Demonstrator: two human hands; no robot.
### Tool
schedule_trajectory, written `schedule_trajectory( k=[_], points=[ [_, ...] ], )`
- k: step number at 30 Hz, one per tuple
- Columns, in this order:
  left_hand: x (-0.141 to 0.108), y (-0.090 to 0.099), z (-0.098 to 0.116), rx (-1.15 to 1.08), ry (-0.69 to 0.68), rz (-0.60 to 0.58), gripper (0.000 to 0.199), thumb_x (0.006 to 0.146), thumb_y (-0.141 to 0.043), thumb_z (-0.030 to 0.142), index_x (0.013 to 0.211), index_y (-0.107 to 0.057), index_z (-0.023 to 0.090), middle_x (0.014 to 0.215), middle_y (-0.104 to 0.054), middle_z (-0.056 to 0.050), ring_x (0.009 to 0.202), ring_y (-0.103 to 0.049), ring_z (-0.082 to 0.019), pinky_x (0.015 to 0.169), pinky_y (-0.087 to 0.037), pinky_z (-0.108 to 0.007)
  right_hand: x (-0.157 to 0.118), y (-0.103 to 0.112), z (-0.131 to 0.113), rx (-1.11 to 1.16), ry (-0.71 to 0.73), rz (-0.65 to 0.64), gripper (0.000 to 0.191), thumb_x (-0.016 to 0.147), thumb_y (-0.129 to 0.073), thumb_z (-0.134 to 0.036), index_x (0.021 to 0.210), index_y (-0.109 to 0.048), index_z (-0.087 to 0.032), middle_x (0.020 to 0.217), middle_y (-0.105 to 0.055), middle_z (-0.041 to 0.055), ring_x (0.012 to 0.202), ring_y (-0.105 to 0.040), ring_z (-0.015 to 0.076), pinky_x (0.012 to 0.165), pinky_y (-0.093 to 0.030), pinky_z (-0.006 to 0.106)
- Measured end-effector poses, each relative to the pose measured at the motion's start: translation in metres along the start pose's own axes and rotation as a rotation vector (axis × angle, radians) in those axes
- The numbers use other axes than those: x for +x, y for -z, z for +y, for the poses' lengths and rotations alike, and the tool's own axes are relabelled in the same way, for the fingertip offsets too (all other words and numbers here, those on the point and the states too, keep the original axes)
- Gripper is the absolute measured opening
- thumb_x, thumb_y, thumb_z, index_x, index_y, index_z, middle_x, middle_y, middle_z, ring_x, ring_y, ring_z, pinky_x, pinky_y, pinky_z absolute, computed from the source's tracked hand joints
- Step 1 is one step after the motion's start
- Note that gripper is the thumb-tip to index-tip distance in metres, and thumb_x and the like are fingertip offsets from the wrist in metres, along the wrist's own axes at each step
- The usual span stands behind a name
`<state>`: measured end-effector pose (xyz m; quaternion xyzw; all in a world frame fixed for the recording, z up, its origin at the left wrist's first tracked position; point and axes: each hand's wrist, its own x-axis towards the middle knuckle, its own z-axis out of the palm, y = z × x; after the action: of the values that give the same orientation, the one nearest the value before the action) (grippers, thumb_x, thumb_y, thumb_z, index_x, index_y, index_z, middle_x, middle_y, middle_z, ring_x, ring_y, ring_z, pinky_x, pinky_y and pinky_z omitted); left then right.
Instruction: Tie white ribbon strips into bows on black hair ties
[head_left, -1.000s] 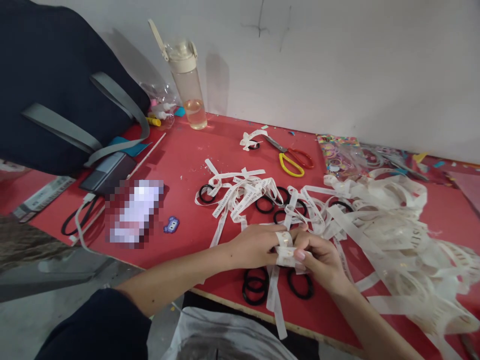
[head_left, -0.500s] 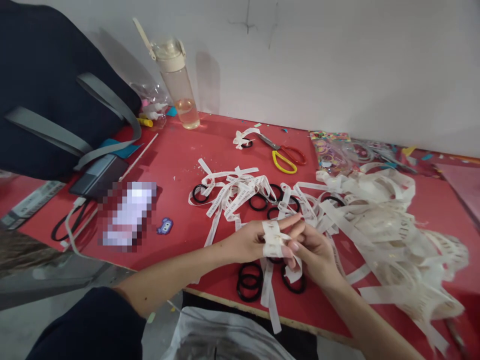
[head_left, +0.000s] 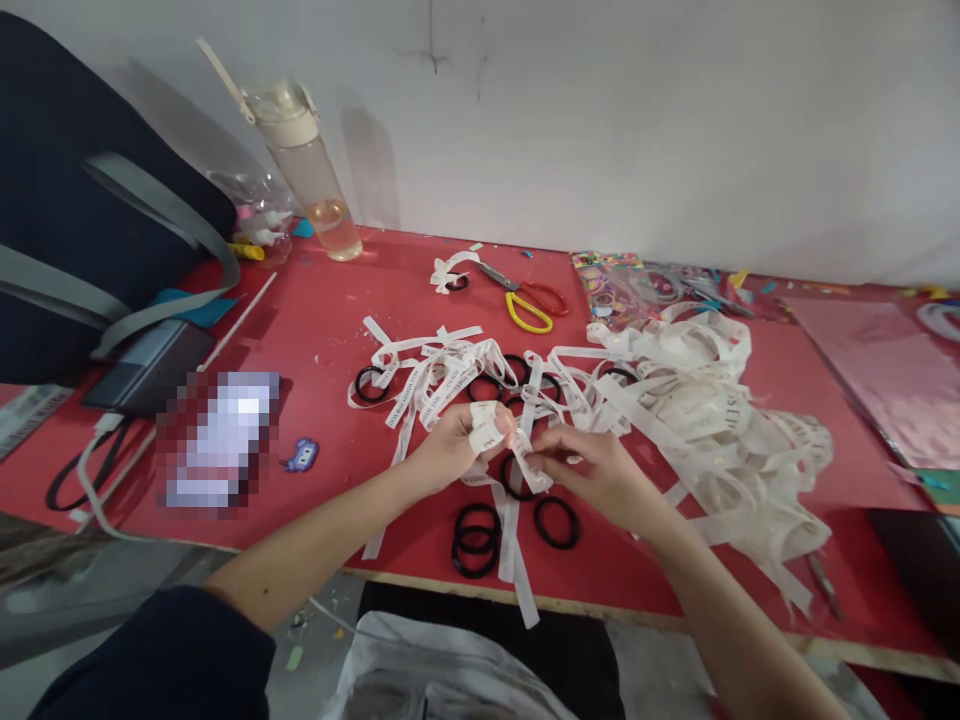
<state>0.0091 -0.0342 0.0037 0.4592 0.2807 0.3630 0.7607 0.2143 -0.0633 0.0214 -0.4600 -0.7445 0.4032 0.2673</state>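
A white printed ribbon [head_left: 486, 428] is wrapped around the fingers of my left hand [head_left: 448, 448], which is closed on it. My right hand [head_left: 592, 468] pinches the ribbon's free end between thumb and fingers, just to the right. Black hair ties [head_left: 477, 540] lie on the table below my hands, with another black ring [head_left: 556, 523] beside them. Beyond my hands sits a tangle of printed ribbon strips [head_left: 442, 375] with several black hair ties among them. One finished-looking ribbon bow [head_left: 445, 275] on a black tie lies near the scissors [head_left: 525, 300].
A large heap of ribbon [head_left: 705, 400] covers the right of the red table [head_left: 322, 330]. At the left are a phone [head_left: 225, 435], a power bank [head_left: 146, 365], a small blue charm [head_left: 301, 455], a dark bag [head_left: 67, 200] and a water bottle [head_left: 315, 180]. Pink sheets [head_left: 862, 370] lie far right.
My hands have drawn slightly apart, the right one pulling the ribbon's end away from the left fingers. The view has shifted to the right.
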Motion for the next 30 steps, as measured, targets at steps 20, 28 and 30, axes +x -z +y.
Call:
schedule_trajectory(
  k=[20, 28, 30],
  points=[
    [0.006, 0.004, 0.006, -0.244, 0.040, 0.103, 0.054, 0.074, -0.069, 0.063, 0.064, -0.043, 0.017, 0.058, -0.028, 0.008, 0.042, -0.016, -0.002, 0.037, -0.011, -0.015, -0.044, -0.018, 0.001, -0.345, 0.460, 0.337, 0.012, 0.088, -0.064, -0.010, 0.090, -0.067, -0.021, 0.082, -0.074, 0.0038, 0.071, -0.071, 0.0140, 0.060, -0.057, 0.023],
    [0.005, -0.001, 0.014, -0.221, 0.035, 0.220, 0.056, 0.068, -0.072, 0.066, 0.065, -0.044, 0.017, 0.055, -0.029, 0.009, 0.042, -0.018, -0.002, 0.035, -0.014, -0.014, -0.041, -0.026, 0.018, -0.464, 0.559, 0.571, 0.021, 0.080, -0.070, -0.003, 0.089, -0.070, -0.022, 0.087, -0.074, 0.0039, 0.075, -0.072, 0.0143, 0.064, -0.059, 0.024],
    [0.004, -0.001, 0.013, -0.161, 0.056, 0.213, 0.054, 0.073, -0.068, 0.066, 0.065, -0.044, 0.018, 0.054, -0.025, 0.010, 0.042, -0.017, -0.003, 0.036, -0.012, -0.014, -0.040, -0.029, 0.021, -0.489, 0.577, 0.581, 0.021, 0.080, -0.070, -0.003, 0.088, -0.070, -0.022, 0.087, -0.074, 0.0033, 0.074, -0.072, 0.0137, 0.063, -0.059, 0.023]
  ],
)
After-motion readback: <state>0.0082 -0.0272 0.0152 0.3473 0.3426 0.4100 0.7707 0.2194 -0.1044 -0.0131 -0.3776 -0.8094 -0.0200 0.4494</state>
